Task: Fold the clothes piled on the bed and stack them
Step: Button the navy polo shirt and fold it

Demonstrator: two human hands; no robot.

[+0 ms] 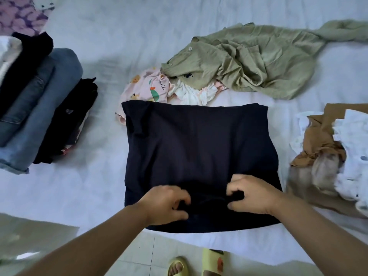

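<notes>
I see my left hand and right hand side by side at the near edge of the dark navy garment, each with its fingers curled into a pinch on a bunched bit of that cloth, the two grips a little apart. The garment lies flat on the bed, spreading away from both hands. Just past its far edge sits a pink printed piece with a crumpled green shirt over it. Well off to the left of my left hand I can see a stack of folded clothes, blue jeans between black items. To the right of my right hand lies a heap of brown and white cloth
</notes>
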